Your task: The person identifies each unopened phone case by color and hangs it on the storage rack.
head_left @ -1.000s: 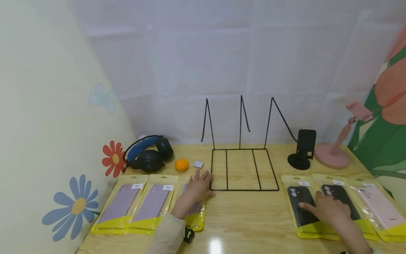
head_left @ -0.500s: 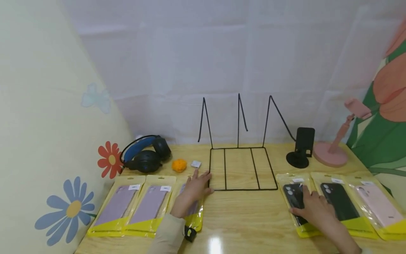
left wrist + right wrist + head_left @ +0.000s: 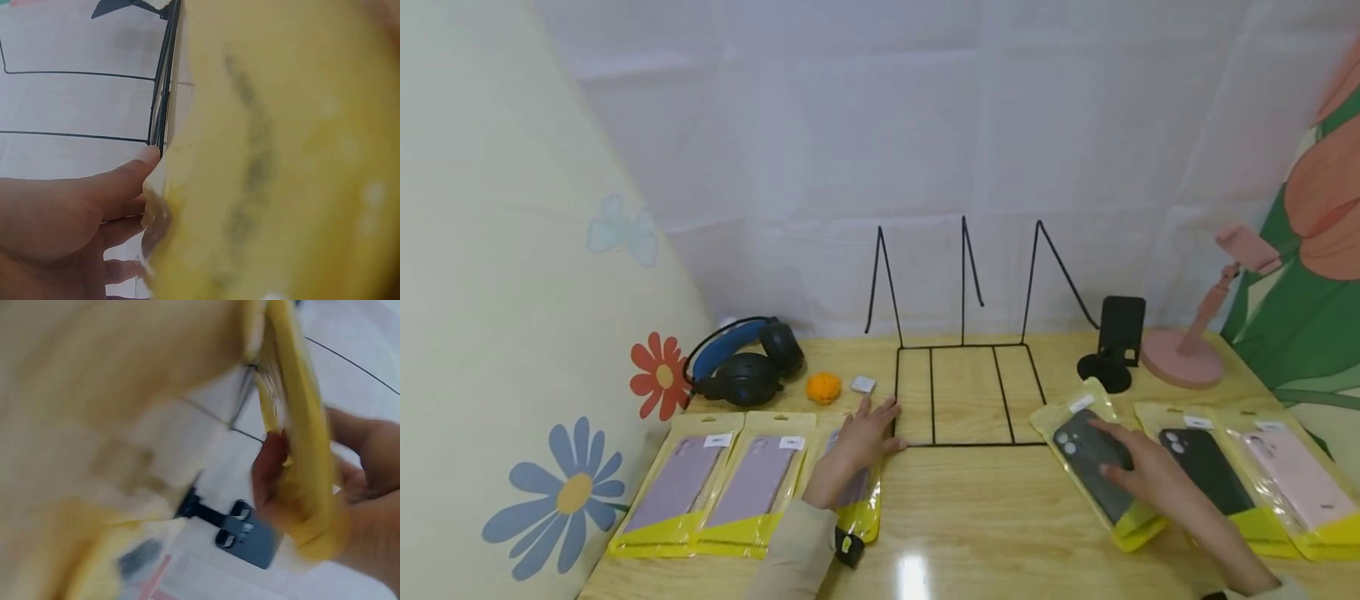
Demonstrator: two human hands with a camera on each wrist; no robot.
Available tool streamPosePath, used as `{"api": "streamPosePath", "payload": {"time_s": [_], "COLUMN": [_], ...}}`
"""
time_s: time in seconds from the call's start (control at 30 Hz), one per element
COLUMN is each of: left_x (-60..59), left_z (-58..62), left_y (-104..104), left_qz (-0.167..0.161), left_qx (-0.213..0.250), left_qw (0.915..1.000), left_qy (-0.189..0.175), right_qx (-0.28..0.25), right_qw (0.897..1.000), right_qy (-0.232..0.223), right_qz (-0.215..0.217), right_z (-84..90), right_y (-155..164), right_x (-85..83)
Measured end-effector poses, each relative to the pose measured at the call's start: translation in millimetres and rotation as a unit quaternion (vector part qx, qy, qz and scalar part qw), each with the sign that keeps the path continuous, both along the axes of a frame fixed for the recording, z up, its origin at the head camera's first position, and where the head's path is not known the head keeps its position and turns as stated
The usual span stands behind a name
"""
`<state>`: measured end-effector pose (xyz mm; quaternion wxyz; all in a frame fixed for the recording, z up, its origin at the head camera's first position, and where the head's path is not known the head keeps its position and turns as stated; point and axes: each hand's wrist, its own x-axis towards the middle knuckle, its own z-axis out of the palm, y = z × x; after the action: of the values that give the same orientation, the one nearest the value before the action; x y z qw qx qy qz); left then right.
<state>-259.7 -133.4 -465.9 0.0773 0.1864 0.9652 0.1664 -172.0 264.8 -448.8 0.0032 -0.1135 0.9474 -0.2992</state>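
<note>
My left hand [image 3: 863,430] lies flat, fingers straight, on a purple phone case in a yellow package [image 3: 859,510], beside the front left corner of a black wire rack [image 3: 970,396]. The left wrist view shows that hand [image 3: 75,212] next to the rack's wires [image 3: 164,94]. My right hand [image 3: 1142,477] grips a black phone case in a yellow package [image 3: 1084,450], raised off the table and tilted toward the rack's front right corner. Close up in the right wrist view, its fingers [image 3: 275,469] pinch the package's yellow edge [image 3: 294,419].
Two more purple case packages [image 3: 681,479] [image 3: 756,479] lie at the left. A black case package [image 3: 1206,471] and a pink one [image 3: 1296,479] lie at the right. Behind are headphones [image 3: 745,367], an orange ball [image 3: 823,387], a black phone stand [image 3: 1116,346] and a pink stand [image 3: 1187,358].
My right hand has taken hold of the black case package, lifted it and swung it left toward the rack. The left hand has stayed on the purple package.
</note>
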Motion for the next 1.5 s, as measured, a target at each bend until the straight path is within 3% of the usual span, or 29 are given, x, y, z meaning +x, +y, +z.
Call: {"api": "streamPosePath", "payload": {"time_s": [0.1, 0.23, 0.5, 0.7, 0.9, 1.0, 1.13, 1.37, 1.5], "left_x": [-0.9, -3.2, -4.9, -3.4, -3.8, -4.4, -4.3, -5.3, -3.8], "left_z": [-0.5, 0.0, 3.7, 5.2, 8.1, 9.0, 10.7, 8.0, 4.2], "left_y": [-1, -2, -1, 1, 1, 1, 0, -1, 0], "left_qz": [0.003, 0.006, 0.006, 0.001, 0.010, 0.012, 0.017, 0.012, 0.009], "left_qx": [-0.005, -0.011, 0.008, 0.018, 0.018, 0.017, 0.021, 0.022, 0.024], "left_qw": [1.0000, 0.9999, 0.9999, 0.9998, 0.9997, 0.9997, 0.9995, 0.9995, 0.9994], "left_qy": [-0.006, -0.002, -0.004, -0.008, -0.015, -0.014, -0.014, -0.017, -0.022], "right_qx": [-0.074, -0.153, -0.327, -0.380, -0.396, -0.433, -0.459, -0.422, -0.433], "right_qw": [0.996, 0.985, 0.927, 0.912, 0.907, 0.892, 0.879, 0.891, 0.883], "right_qy": [0.042, 0.073, 0.179, 0.155, 0.130, 0.111, 0.106, 0.137, 0.145], "right_qz": [0.025, 0.014, 0.035, -0.023, -0.063, -0.068, -0.075, -0.097, -0.112], "right_z": [16.5, 43.9, 82.5, 86.1, 79.5, 77.1, 73.2, 65.9, 64.4], "right_y": [-8, -32, -81, -96, -100, -102, -107, -115, -121], "right_x": [6.1, 13.9, 21.5, 14.2, 4.7, -1.4, -18.8, -81.3, -118.6]}}
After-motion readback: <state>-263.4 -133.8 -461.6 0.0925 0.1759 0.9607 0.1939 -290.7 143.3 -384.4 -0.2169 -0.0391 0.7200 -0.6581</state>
